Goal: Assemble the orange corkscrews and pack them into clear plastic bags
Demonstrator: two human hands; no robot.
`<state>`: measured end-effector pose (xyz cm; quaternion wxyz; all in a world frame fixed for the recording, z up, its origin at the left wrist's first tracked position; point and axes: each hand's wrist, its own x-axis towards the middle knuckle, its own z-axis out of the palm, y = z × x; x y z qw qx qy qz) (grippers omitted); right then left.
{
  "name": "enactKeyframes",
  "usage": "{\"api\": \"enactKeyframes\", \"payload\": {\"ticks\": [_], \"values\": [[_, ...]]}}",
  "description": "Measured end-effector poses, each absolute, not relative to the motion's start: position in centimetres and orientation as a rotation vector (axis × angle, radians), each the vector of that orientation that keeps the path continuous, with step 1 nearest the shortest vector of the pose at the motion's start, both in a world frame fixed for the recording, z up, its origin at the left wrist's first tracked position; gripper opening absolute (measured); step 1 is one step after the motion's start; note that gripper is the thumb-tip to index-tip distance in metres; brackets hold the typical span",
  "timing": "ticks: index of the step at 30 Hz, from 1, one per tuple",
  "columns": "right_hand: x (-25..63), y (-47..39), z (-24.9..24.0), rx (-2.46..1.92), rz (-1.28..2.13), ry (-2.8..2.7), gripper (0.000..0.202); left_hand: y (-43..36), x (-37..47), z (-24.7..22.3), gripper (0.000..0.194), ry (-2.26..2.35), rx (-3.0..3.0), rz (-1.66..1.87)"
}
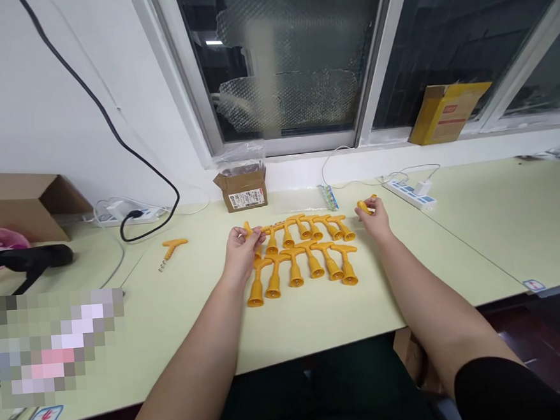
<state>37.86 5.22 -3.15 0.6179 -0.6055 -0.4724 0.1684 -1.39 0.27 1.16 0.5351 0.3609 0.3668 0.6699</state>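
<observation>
Two rows of yellow corkscrews (295,270) with T-shaped handles and flared bell ends lie on the pale green table (193,344). At the left end of the back row, my left hand (239,251) is closed, thumb and fingers pinching a yellow corkscrew (248,227); part of it is hidden by the fingers. To the right of the rows, my right hand (375,219) grips another yellow corkscrew (363,207), mostly covered by the hand. A single corkscrew handle (174,243) with its metal spiral bare lies apart, to the left.
Behind the rows stand a small cardboard box (246,196) and a clear plastic bag (298,200). Power strips (410,194) with cables lie along the wall. A black cable (111,126) hangs down at left, near a larger cardboard box (15,196). A yellow carton (450,115) leans on the window.
</observation>
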Motion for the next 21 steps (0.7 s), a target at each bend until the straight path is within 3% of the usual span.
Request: {"api": "enactKeyframes", "payload": {"ticks": [4, 9, 17, 21], "values": [[32.3, 2.3, -0.1, -1.235, 0.582, -1.400, 0.040, -0.6, -0.5, 1.2, 0.075, 0.845, 0.952, 1.496], [27.2, -1.5, 2.2, -0.924, 0.818, -1.664, 0.033, -1.2, -0.4, 1.2, 0.072, 0.850, 1.007, 1.411], [26.0, -2.3, 1.4, -0.797, 1.053, -1.523, 0.037, -2.2, 1.1, 1.8, 0.070, 0.836, 1.086, 1.363], [25.5, -2.6, 0.8, -0.743, 1.085, -1.582, 0.034, -3.2, 2.0, 2.5, 0.058, 0.836, 1.175, 1.302]]}}
